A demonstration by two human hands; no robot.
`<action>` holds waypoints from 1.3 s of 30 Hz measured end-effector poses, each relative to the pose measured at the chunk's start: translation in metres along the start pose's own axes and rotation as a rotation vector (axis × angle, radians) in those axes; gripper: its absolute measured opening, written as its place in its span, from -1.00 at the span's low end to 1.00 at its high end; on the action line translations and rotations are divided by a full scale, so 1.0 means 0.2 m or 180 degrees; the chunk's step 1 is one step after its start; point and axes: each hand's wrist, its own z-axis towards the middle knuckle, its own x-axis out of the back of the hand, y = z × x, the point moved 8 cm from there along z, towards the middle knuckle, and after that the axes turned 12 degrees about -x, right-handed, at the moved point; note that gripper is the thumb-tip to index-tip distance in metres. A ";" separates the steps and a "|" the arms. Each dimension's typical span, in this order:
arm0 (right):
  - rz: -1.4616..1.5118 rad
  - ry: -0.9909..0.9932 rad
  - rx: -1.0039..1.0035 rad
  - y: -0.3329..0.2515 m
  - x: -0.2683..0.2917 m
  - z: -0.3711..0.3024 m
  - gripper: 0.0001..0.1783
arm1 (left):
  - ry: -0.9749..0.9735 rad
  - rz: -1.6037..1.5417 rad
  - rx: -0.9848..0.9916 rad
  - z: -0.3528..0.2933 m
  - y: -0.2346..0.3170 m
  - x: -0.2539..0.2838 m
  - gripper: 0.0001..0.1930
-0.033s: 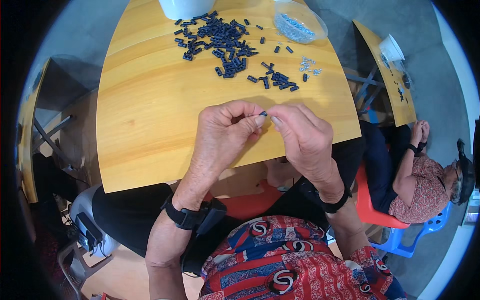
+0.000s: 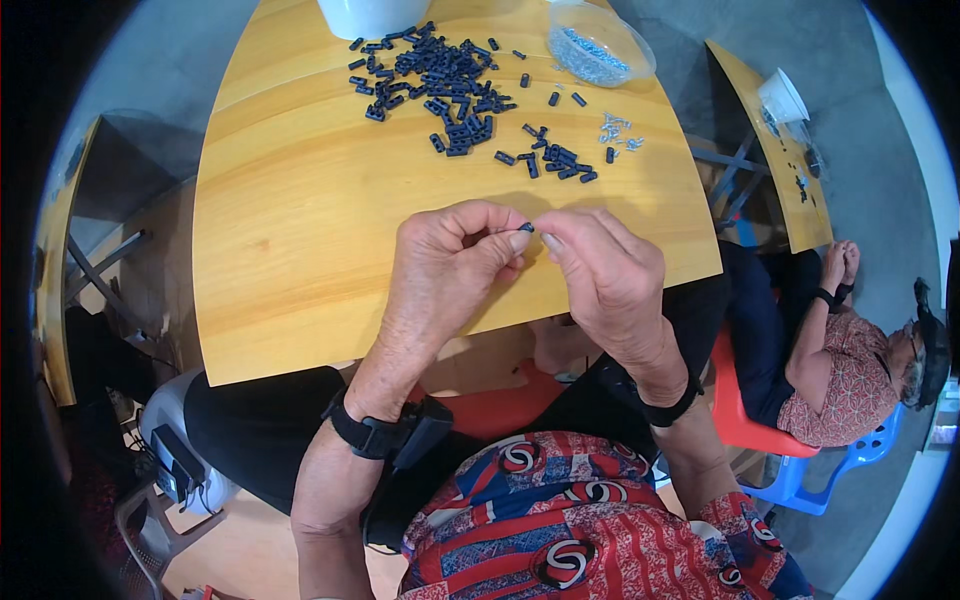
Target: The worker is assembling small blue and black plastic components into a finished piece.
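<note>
A small black plastic piece (image 2: 526, 228), short and dark, is sitting pinched at the fingertips of the left hand (image 2: 450, 262), just above the near half of a yellow wooden tabletop (image 2: 300, 230). The left hand is curling closed around it, thumb pressing against forefinger. The right hand (image 2: 605, 275) is meeting it from the other side, its fingers drawn narrow with the tips touching or almost touching the same piece; whether this hand is gripping something of its own cannot be told.

Farther back on the tabletop, a heap of similar black pieces (image 2: 440, 75) is lying spread out, with a smaller cluster (image 2: 555, 160) trailing toward the right. Just beside that cluster, a few tiny silver screws (image 2: 618, 130) are lying scattered. A clear plastic bowl (image 2: 598, 45) holding more silver bits is standing at the far right, and a white container (image 2: 372, 14) is standing at the far edge.

Compared with the earlier picture, nothing is looking different: the hands are keeping the same pose and the piles are lying in the same places.

The white container is being cut off by the top edge. The pinched piece is mostly hidden by the fingertips, so its exact shape is hard to make out. Another person (image 2: 850, 370) is sitting to the right on a red and blue chair (image 2: 790, 450).
</note>
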 end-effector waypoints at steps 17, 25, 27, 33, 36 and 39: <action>0.0001 -0.0020 -0.0052 -0.01 -0.05 -0.01 -0.87 | 0.0010 -0.0183 0.0282 0.00 -0.01 0.00 -0.94; 0.0228 -0.0235 -0.0466 0.13 0.05 0.00 -0.84 | -0.0018 -0.0228 0.0157 -0.01 -0.02 0.00 -0.94; 0.0145 0.0042 -0.1021 0.29 0.12 0.02 -0.87 | -0.0035 -0.0234 0.0126 -0.01 -0.01 0.00 -0.94; -0.0380 0.0439 -0.0735 0.55 0.24 0.17 -0.90 | -0.0028 -0.0178 0.0136 -0.01 -0.03 0.00 -0.93; -0.0580 0.0236 -0.0648 0.59 0.20 0.22 -0.89 | -0.0046 -0.0159 0.0122 -0.01 -0.02 0.00 -0.93; -0.0738 0.0085 -0.0749 0.62 0.15 0.23 -0.87 | -0.0062 -0.0113 0.0089 -0.01 -0.01 0.00 -0.92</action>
